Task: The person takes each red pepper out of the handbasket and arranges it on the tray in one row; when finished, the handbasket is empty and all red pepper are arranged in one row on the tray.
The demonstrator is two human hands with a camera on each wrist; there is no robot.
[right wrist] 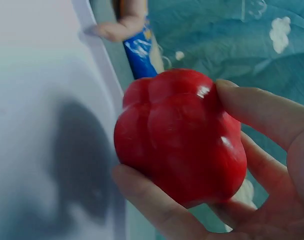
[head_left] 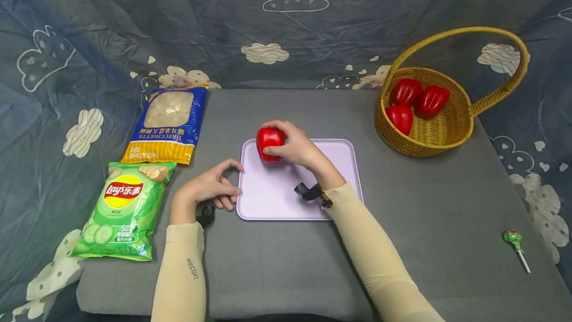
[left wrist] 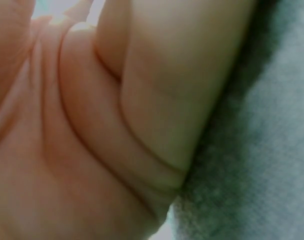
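Note:
In the head view my right hand (head_left: 292,145) grips a red bell pepper (head_left: 270,144) over the far left part of a pale purple tray (head_left: 286,198). The right wrist view shows the glossy, lobed pepper (right wrist: 179,142) between thumb and fingers, with a dark shadow on the tray beside it. My left hand (head_left: 212,185) rests at the tray's left edge, fingers loosely bent, thumb and index fingertips right at the rim. Mostly palm and bent fingers fill the left wrist view, close to grey cloth.
A wicker basket (head_left: 464,135) with a tall handle holds three red bell peppers (head_left: 432,101) at the back right. On the left lie a blue and yellow orecchiette bag (head_left: 167,123) and a green Lay's chip bag (head_left: 120,212). A lollipop (head_left: 516,247) lies far right.

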